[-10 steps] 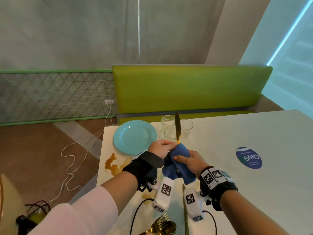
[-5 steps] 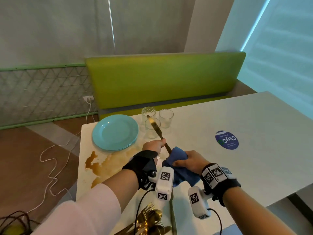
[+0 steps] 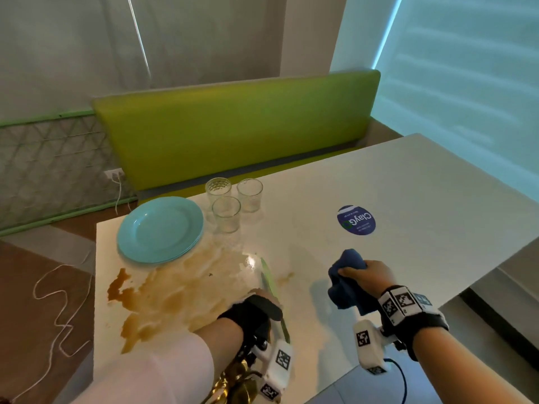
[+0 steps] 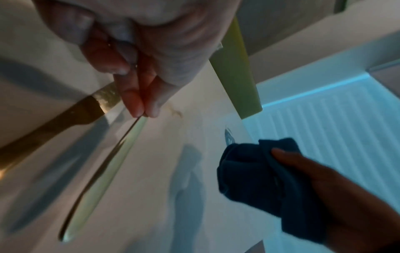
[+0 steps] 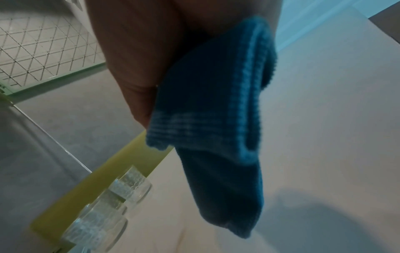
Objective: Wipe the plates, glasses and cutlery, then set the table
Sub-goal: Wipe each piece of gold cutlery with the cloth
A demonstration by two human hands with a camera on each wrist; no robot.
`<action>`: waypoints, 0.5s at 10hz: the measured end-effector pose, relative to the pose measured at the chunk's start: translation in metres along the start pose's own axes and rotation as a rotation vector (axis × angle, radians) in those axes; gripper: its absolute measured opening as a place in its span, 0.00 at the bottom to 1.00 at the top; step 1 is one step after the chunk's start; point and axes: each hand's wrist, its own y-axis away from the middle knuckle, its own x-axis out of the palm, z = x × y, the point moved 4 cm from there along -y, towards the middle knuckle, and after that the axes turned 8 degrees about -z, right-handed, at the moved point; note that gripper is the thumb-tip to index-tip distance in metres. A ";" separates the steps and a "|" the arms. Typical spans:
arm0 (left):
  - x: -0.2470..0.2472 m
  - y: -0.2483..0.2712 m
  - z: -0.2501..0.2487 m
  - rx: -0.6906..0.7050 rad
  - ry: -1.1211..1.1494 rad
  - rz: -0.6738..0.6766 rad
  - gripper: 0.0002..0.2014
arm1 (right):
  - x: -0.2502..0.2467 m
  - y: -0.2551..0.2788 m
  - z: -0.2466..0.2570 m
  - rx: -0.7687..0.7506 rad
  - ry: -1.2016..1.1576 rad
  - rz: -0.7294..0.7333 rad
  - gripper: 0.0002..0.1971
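Blue plates (image 3: pixel 159 229) and three glasses (image 3: pixel 226 214) far back on the stained worktop (image 3: pixel 408 199). Left hand (image 3: pixel 256 304) grip pinching a knife (image 3: pixel 269 282) low over it. Right hand (image 3: pixel 369 279) grip squeezing a blue cloth (image 3: pixel 345 282), well apart.

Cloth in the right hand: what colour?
Dark blue cloth with a ribbed weave, gripped by the right hand. Right wrist view shows it best.

The knife (image 3: pixel 269 282) looked like polished metal, its blade mirror-bright. The cloth (image 3: pixel 347 282) was a ribbed blue knit, matt and soft. Three glasses (image 3: pixel 226 212) near the table's far edge were clear, textured glass. The plates (image 3: pixel 159 228) shone glossy turquoise; the table (image 3: pixel 408 199) was smooth, faintly glossy white.
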 end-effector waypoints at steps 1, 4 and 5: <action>0.010 0.010 -0.001 0.202 -0.622 -0.042 0.24 | 0.004 0.002 -0.004 -0.004 -0.025 0.010 0.15; 0.018 0.035 -0.008 0.259 -0.893 0.108 0.19 | 0.006 0.002 -0.010 0.013 -0.042 0.027 0.13; 0.021 0.035 -0.003 0.259 -0.928 0.132 0.18 | 0.007 0.000 -0.008 0.005 -0.058 0.023 0.12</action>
